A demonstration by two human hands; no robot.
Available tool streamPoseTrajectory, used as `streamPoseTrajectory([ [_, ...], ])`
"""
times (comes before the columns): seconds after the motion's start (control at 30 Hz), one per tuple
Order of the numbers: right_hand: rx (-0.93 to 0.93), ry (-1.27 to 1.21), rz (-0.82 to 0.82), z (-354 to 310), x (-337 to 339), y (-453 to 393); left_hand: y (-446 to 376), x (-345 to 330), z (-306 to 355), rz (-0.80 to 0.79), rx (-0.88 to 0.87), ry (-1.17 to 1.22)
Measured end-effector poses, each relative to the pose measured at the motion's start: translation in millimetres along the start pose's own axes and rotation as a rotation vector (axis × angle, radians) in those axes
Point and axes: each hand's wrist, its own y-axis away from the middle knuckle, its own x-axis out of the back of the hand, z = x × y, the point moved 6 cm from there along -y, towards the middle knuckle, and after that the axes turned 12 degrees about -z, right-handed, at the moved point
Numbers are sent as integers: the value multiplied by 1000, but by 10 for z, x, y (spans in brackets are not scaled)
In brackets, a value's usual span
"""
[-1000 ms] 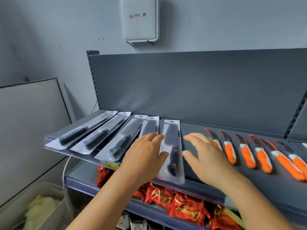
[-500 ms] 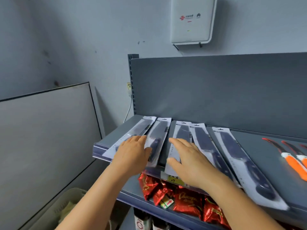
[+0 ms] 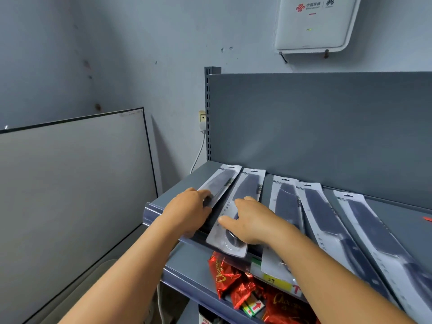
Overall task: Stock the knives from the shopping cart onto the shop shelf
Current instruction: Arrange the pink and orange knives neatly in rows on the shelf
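Knives (image 3: 327, 220) in blister packs lie side by side on the grey shelf (image 3: 383, 206).
Left hand (image 3: 189, 212) lies flat on the far-left pack (image 3: 219, 183), right hand (image 3: 252, 222) flat on its neighbour (image 3: 247, 190); neither grips.

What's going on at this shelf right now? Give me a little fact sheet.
Packaged knives on top shelf: five in view
Left hand: resting on the leftmost knife pack
Right hand: flat on the second knife pack
Top shelf: grey metal, bare at the back
Shelf below: red snack packets
Wall: white router box
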Motion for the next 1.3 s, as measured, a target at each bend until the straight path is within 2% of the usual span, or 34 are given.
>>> streamPoseTrajectory([
  [0.47,-99,-93,10,-274,-102,-211,-190,4,-270,-8,4,84],
  [0.77,-167,-125,76,-337,-114,-270,-186,17,-297,-14,-38,35],
  [0.97,-177,-106,63,-392,-107,-239,-163,41,-272,-86,-37,12],
  [1.07,-159,-130,109,-377,-78,-171,-106,84,-231,-74,-45,-21],
  [1.17,-135,-153,197,-324,17,27,52,186,-62,0,-115,-2],
  [1.3,-171,-126,316,-44,183,394,341,210,425,65,-335,86],
])
